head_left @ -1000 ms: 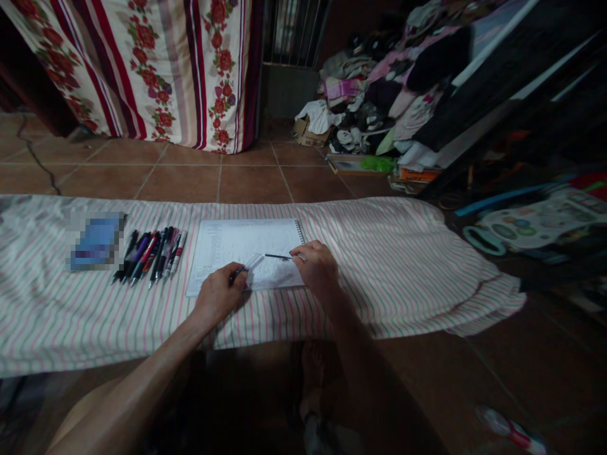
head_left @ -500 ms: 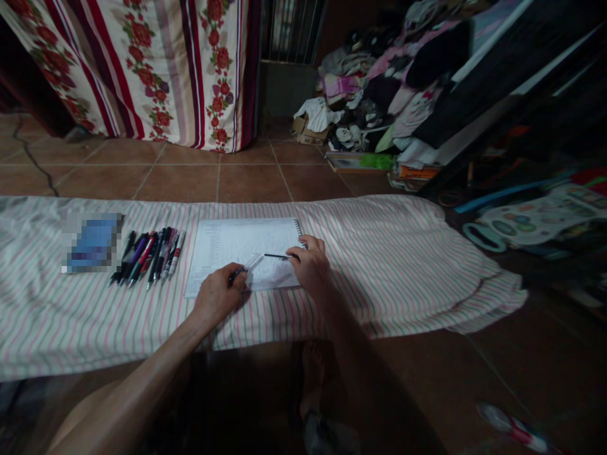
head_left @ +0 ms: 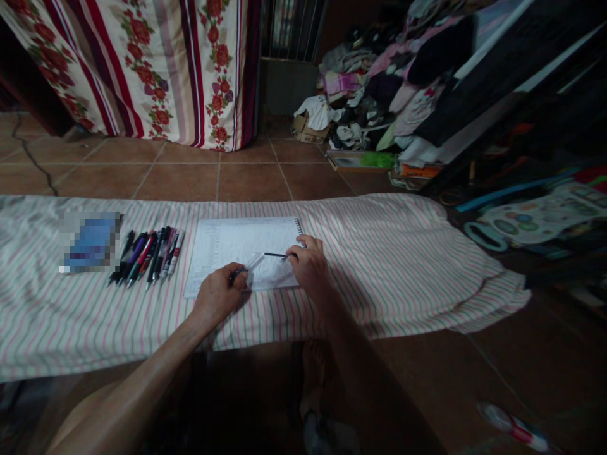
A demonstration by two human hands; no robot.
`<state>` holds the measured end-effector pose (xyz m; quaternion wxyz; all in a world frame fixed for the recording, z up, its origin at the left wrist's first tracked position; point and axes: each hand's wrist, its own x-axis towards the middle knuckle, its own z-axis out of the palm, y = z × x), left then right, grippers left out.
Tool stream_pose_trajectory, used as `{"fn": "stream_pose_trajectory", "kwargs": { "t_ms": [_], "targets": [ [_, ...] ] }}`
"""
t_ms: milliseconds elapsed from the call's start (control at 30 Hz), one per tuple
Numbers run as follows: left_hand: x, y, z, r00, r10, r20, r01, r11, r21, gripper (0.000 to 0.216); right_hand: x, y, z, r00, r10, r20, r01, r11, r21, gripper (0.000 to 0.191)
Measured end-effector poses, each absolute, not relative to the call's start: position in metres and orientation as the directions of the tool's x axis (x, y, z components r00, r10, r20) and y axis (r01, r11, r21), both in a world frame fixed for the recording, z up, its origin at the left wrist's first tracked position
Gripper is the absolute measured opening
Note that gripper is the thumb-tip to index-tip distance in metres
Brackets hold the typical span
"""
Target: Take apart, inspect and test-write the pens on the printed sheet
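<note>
Left hand [head_left: 219, 287] clamped on clear pen [head_left: 254, 261], right hand [head_left: 309, 264] pinching black rod [head_left: 274, 254], over pad [head_left: 237, 235]; loose pens [head_left: 148, 256] at pad's 9 o'clock.

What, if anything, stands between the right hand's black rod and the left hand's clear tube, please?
Nothing visible does: the black rod and clear tube have their tips close together over the notebook; I cannot tell whether they touch.
</note>
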<state>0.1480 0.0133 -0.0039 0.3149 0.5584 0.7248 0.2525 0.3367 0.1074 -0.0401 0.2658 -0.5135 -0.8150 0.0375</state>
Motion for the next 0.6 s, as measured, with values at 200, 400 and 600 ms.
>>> {"fn": "stream_pose_trajectory", "kwargs": {
  "t_ms": [200, 400, 600],
  "targets": [
    [0.1483, 0.0138, -0.0051, -0.178, 0.969, -0.173, 0.653, 0.247, 0.716, 0.024, 0.3354, 0.1085, -0.0421, -0.316, 0.861, 0.399, 0.824, 0.457, -0.335, 0.012],
    [0.1489, 0.0141, -0.0050, -0.178, 0.968, -0.175, 0.654, 0.249, 0.714, 0.024, 0.3338, 0.1090, -0.0444, -0.309, 0.868, 0.389, 0.828, 0.447, -0.338, 0.012],
    [0.1491, 0.0142, -0.0044, -0.168, 0.971, -0.168, 0.658, 0.238, 0.715, 0.024, 0.3339, 0.1094, -0.0420, -0.324, 0.849, 0.418, 0.822, 0.471, -0.319, 0.012]
  ]
}}
